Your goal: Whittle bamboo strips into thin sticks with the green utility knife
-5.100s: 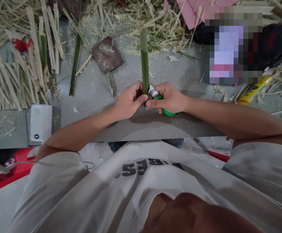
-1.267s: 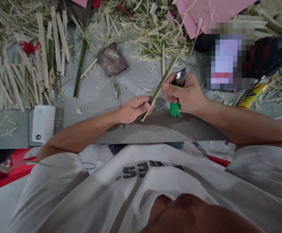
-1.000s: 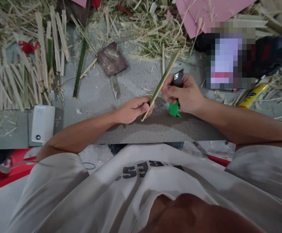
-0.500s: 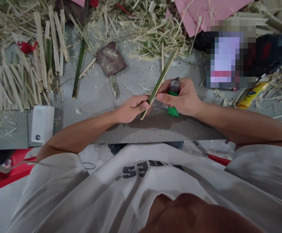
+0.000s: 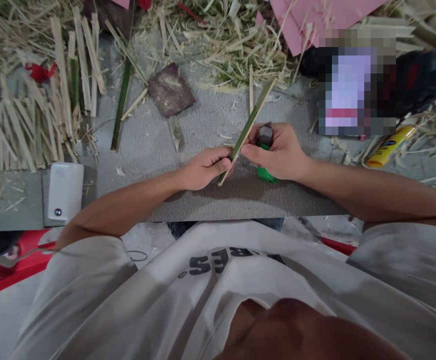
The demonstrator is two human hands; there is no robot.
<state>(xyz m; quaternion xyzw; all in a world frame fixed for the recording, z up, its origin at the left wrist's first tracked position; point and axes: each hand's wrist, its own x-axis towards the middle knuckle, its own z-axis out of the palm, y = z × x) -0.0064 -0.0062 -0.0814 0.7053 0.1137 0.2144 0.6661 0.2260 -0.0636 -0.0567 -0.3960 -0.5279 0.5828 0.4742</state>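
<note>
Head view: green strip is slanted over the bench, lower end pointing toward the wearer. Thin pale stick lies just beyond it, partly hidden by it. Shavings are heaped past the strip's far end, pink paper over them. Left of the strip: brown square, pointed wood piece at its near corner, dark green stick, then white box and pile of pale sticks. Far right: yellow tube; item above it is pixelated. Strip vs hands: left hand pinches it near the lower end. Right hand grips the knife, thumb at the strip's right edge; can't tell if touching.
</note>
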